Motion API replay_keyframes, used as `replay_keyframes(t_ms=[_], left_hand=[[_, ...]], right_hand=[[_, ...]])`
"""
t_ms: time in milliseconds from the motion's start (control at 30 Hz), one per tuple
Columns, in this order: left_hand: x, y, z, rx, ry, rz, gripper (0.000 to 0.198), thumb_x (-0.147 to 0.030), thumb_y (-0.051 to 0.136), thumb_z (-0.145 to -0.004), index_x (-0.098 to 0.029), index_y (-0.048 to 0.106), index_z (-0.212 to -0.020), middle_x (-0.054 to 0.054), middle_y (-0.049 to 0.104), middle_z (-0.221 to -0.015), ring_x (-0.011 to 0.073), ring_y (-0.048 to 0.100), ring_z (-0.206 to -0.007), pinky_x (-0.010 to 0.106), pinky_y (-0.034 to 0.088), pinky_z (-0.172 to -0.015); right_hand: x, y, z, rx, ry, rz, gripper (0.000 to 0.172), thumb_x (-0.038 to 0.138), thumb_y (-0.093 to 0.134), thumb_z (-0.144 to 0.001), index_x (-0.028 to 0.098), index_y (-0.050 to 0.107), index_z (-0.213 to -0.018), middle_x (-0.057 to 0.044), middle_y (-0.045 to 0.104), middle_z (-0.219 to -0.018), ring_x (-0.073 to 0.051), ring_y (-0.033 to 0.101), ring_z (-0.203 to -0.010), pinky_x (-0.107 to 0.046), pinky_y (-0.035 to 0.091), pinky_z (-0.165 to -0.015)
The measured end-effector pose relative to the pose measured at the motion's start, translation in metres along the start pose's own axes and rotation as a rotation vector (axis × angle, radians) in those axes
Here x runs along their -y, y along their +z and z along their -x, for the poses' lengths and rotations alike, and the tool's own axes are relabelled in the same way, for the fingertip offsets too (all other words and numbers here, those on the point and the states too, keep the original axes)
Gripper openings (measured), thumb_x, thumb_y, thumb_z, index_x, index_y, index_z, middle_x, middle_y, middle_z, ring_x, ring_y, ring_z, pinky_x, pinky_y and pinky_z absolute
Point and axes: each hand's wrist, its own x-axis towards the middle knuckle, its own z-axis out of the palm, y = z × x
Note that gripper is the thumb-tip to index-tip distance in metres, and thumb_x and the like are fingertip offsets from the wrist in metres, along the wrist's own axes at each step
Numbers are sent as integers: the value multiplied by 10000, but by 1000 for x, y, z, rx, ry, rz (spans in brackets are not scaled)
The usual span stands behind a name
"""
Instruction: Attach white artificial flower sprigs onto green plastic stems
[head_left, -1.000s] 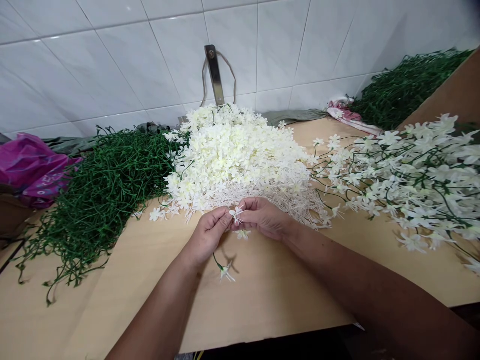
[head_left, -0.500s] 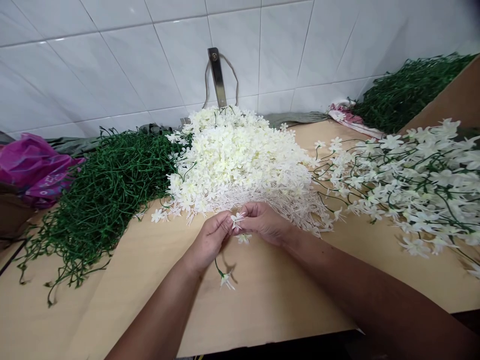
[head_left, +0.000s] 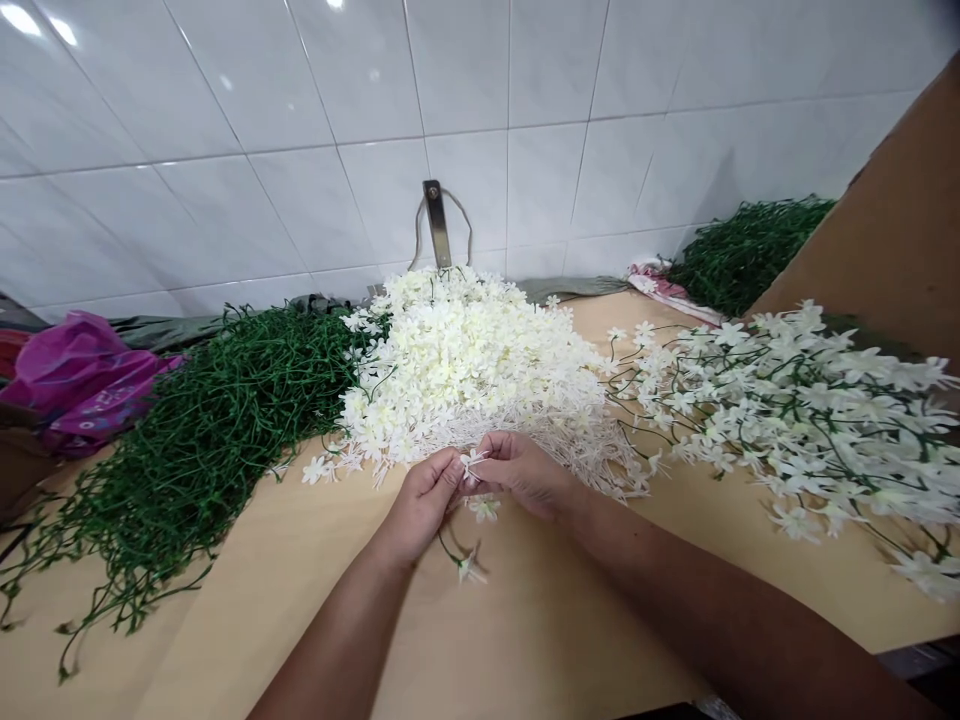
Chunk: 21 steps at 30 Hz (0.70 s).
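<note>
At the middle of the table my two hands meet, fingertips close together. My left hand (head_left: 427, 500) is closed on a green artificial flower stem, mostly hidden by the fingers. Below the hands hang white blossoms on it, one (head_left: 469, 569) at the end of a curved branch and another (head_left: 484, 508) just under the fingers. My right hand (head_left: 529, 475) pinches a small white artificial flower (head_left: 472, 463) against the left fingertips. Just behind the hands rises a heap of loose white blossoms (head_left: 480, 350) with thin pale tails.
Left lies a pile of bare green stems (head_left: 240, 410), beside a purple bag (head_left: 90, 370). Flowered stems (head_left: 810, 400) spread across the right side. Behind them are more green stems (head_left: 742, 250) and a cardboard panel (head_left: 877, 220). A metal strip (head_left: 436, 225) stands against the tiled wall.
The camera view has tilted up, so everything sits lower in the picture. My hands keep the same pinch on the flower and stem; the hanging blossom has swung slightly right.
</note>
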Motion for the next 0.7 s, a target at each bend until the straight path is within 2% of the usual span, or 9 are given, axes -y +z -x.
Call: replay_keyframes(t_ms=[100,167,200,267,333,400,500,600,700], left_hand=[[2,-6,-2,-129,121,-76,341,-450,385,-812,-169,490,-651,-14,402,-588,116,361,-572,237,313,-558],[5,-10,-3,-231,170,-95,347,-441,347,-829,-169,538,-733,-6,426,-612,124,382,-597,240,320,-573],[6,-11,-3,-263,175,-91,351,-439,334,-834,-169,545,-756,-5,430,-618,126,389,-602,240,322,-574],[8,-13,-3,-289,170,-97,348,-433,329,-834,-170,539,-746,-8,424,-613,126,395,-601,239,323,-572],[8,-12,-3,-278,164,-143,318,-413,347,-830,-175,532,-728,-16,416,-602,126,399,-600,238,321,-579],[7,-10,-3,-261,160,-198,282,-389,372,-821,-181,530,-714,-16,443,-610,130,417,-617,238,324,-600],[7,-7,-4,-253,125,-245,244,-371,412,-795,-185,537,-699,-6,512,-649,143,456,-653,242,332,-623],[9,-7,-4,-261,93,-283,235,-371,423,-782,-187,547,-704,2,549,-672,154,479,-667,248,338,-625],[11,-8,-5,-266,97,-309,236,-368,419,-788,-187,543,-702,5,556,-680,157,493,-686,252,347,-640]], right_hand=[[32,-4,14,-34,-76,157,238,228,703,-561,145,485,-610,22,610,-531,-93,585,-522,-325,514,-655],[64,-18,35,-129,-182,305,183,199,694,-587,139,526,-630,1,620,-568,-111,605,-562,-318,515,-650],[80,-29,47,-191,-282,331,125,179,669,-623,139,554,-651,-19,638,-628,-117,617,-621,-316,513,-684],[107,-57,74,-394,-596,222,61,121,618,-665,154,581,-629,-1,626,-625,-82,606,-627,-269,500,-710],[120,-86,98,-558,-841,24,145,133,507,-762,179,614,-675,4,632,-691,-48,604,-733,-210,454,-780],[114,-109,114,-639,-843,-88,219,272,465,-811,181,631,-701,-43,649,-803,-96,598,-859,-224,460,-796],[82,-119,117,-659,-607,-71,110,270,595,-725,177,636,-768,-52,635,-846,-126,599,-839,-245,505,-759],[53,-99,100,-644,-492,158,154,258,654,-663,198,623,-801,-23,621,-783,-114,591,-708,-271,514,-685],[39,-67,72,-520,-422,669,156,320,599,-707,187,619,-787,-46,619,-745,-143,571,-659,-324,485,-653]])
